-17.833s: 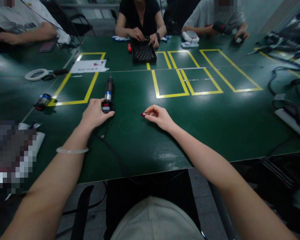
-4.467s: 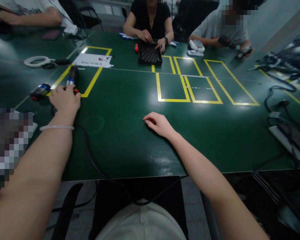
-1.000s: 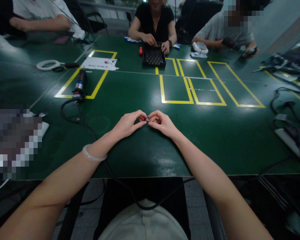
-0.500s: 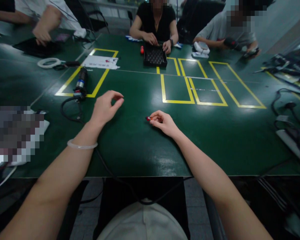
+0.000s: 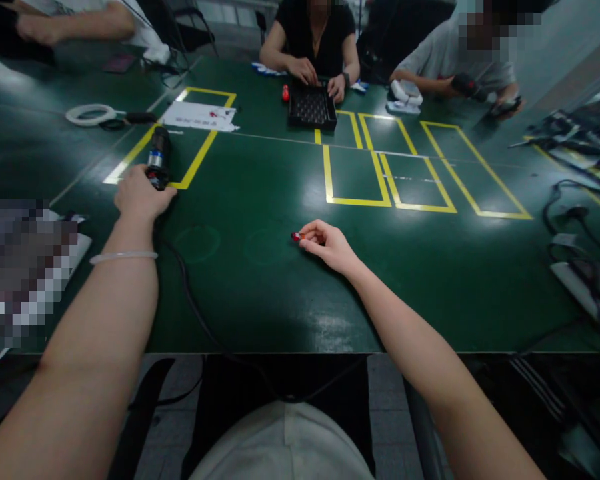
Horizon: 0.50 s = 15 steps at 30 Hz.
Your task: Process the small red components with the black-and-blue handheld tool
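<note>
My left hand (image 5: 144, 193) reaches over the near end of a black cylindrical tool (image 5: 158, 148) with a silver and blue band. Thumb and fingers are spread on either side of that end; whether they press on it I cannot tell. The tool lies inside a yellow-taped rectangle, a black cable (image 5: 185, 273) running from near my left wrist toward the table's front edge. Closer to the middle, my right hand (image 5: 325, 241) rests on the green table (image 5: 290, 293), its fingertips pinching a small red-and-orange piece (image 5: 297, 236) with a dark tip.
A white paper (image 5: 199, 116) and a white ring-shaped object (image 5: 90, 115) lie beyond the tool. Across the table, a person's hands are at a black tray (image 5: 312, 110) beside a red object (image 5: 285, 93). Cables (image 5: 555, 200) lie at right. Pixelated items sit at left.
My left hand has moved left and forward, from above bare table to the near end of the black tool. My right hand has stayed in place with the small piece.
</note>
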Available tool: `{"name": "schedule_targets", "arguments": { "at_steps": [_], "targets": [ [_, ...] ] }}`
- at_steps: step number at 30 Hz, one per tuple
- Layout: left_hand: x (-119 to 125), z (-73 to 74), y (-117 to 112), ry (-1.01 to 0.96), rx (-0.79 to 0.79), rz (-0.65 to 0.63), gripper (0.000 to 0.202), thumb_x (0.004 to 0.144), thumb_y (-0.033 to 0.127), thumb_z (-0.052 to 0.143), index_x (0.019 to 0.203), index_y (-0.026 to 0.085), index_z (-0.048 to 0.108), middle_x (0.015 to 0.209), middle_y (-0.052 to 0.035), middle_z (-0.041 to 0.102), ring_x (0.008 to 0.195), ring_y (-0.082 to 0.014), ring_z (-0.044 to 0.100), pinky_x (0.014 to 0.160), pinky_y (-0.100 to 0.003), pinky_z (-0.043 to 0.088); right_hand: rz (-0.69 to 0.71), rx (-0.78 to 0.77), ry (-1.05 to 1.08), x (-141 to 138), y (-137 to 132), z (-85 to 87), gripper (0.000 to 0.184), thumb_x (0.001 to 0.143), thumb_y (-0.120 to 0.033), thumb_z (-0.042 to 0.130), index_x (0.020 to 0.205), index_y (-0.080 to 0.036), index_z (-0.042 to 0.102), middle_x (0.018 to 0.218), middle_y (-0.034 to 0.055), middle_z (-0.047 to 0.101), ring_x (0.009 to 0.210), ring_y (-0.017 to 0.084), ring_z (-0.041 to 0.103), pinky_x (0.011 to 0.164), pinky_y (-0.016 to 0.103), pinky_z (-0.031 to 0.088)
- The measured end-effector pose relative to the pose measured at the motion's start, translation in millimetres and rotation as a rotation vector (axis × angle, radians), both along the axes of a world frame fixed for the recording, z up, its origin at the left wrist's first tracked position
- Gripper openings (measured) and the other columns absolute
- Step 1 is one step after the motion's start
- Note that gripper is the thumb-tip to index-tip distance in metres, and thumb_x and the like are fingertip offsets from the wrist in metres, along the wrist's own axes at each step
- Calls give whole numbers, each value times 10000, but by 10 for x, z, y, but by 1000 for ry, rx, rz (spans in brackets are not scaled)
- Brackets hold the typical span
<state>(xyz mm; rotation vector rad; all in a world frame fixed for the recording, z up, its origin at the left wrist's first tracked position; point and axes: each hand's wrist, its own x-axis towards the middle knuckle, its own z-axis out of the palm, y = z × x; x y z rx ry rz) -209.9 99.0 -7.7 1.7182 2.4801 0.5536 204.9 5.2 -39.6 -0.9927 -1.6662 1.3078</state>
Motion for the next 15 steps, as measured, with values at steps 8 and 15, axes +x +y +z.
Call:
{"name": "schedule_targets", "arguments": {
  "at_steps": [8, 15],
  "targets": [
    [-156, -55, 60, -27, 49, -20, 684, 885, 439, 692, 1443, 135, 442, 1325, -71, 524, 1158, -260, 488, 1034, -549, 430, 20, 6, -13, -10, -12, 0, 270, 810, -364, 707, 990, -185, 615, 799, -10, 624, 653, 97, 526, 656, 256, 453],
    [27, 10, 19, -45, 44, -17, 714, 858, 470, 693, 1392, 54, 467, 1349, -146, 557, 1170, -299, 543, 1033, -552, 449, -6, 42, -38, -12, -22, 33, 242, 812, -347, 694, 978, -187, 620, 756, -25, 599, 625, 99, 514, 628, 257, 429]
  ]
}}
